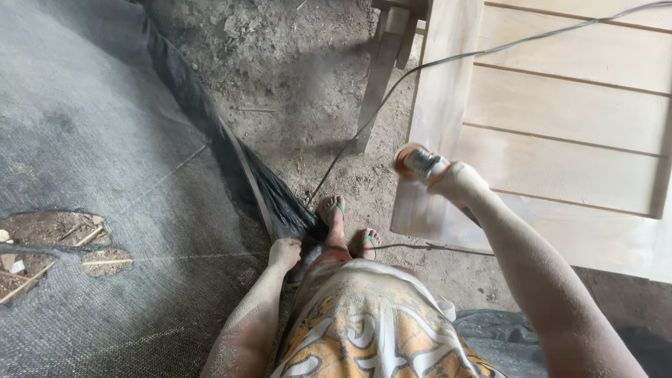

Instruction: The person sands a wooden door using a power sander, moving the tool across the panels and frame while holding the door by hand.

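Note:
My right hand (458, 183) grips a small power sander (418, 162) with an orange body, held at the left edge of a pale wooden panel (560, 133) made of horizontal boards. A thin grey cord (392, 87) runs from the tool area up over the panel to the top right. My left hand (283, 253) hangs by my side, fingers curled into a loose fist, close to the bunched edge of black mesh netting (273, 196). Both arms are dusted with pale sawdust.
Grey-black mesh netting (105, 175) stretches over the left, with torn holes (49, 241) showing dirt. A wooden post (378, 77) leans on the dirt floor (294, 77). My feet in green sandals (334, 212) stand below the panel's corner. Dark plastic sheet (490, 329) lies at the lower right.

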